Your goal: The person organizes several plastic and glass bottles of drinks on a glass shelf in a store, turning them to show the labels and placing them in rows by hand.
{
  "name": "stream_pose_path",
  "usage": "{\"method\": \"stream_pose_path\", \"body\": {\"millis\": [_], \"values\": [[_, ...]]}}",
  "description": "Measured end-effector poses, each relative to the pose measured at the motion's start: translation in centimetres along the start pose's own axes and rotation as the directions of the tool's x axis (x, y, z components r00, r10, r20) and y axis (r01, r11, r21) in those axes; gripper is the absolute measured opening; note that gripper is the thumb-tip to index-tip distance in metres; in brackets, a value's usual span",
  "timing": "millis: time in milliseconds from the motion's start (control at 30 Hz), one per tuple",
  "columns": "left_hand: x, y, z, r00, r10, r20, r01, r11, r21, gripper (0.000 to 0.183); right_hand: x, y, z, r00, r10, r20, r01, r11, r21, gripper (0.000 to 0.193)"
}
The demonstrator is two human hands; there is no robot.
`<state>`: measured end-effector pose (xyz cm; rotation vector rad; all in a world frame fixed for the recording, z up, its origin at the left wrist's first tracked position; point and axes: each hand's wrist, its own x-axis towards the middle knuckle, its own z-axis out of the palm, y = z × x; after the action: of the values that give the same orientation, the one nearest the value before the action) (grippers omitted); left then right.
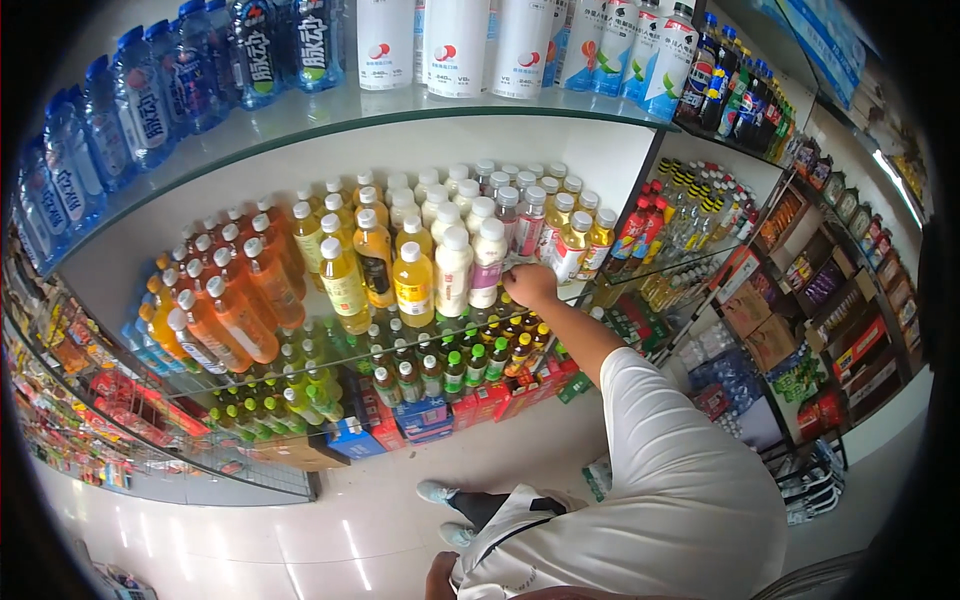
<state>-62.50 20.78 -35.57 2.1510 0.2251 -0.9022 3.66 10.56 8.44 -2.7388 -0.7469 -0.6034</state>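
My right hand (530, 286) reaches to the front of the middle glass shelf (350, 352), its fingers curled closed. Whatever they hold, if anything, is hidden. Just left of it stands a white bottle with a purple label (487, 265), and beside that a plain white bottle (454, 272). Behind the hand are bottles of pinkish drink (529, 222); a bottle with a red and white label (571, 246) is to its right. My left hand (440, 578) hangs low beside my body at the bottom edge, its fingers not distinct.
Orange drink bottles (245, 320) and yellow ones (344, 285) fill the shelf's left part. Above runs a curved glass shelf (330, 118) with blue bottles and tall white cartons. Small bottles (475, 362) stand below, over boxes (480, 405). A snack rack (850, 300) is at right.
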Motion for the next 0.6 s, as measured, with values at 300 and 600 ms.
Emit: {"method": "stream_pose_path", "body": {"millis": [300, 600], "values": [[5.1, 6.5, -4.3, 0.903, -0.359, 0.237, 0.420, 0.616, -0.666, 0.034, 0.0, 0.6, -0.6, 0.995, 0.021, 0.094, -0.027, 0.998, 0.057, 0.037], [10.9, 10.7, -15.9, 0.892, -0.313, -0.326, 0.056, 0.792, -0.608, 0.036, 0.4, 1.8, -0.1, 0.994, -0.111, -0.012, 0.111, 0.971, 0.213, 0.035]]}}
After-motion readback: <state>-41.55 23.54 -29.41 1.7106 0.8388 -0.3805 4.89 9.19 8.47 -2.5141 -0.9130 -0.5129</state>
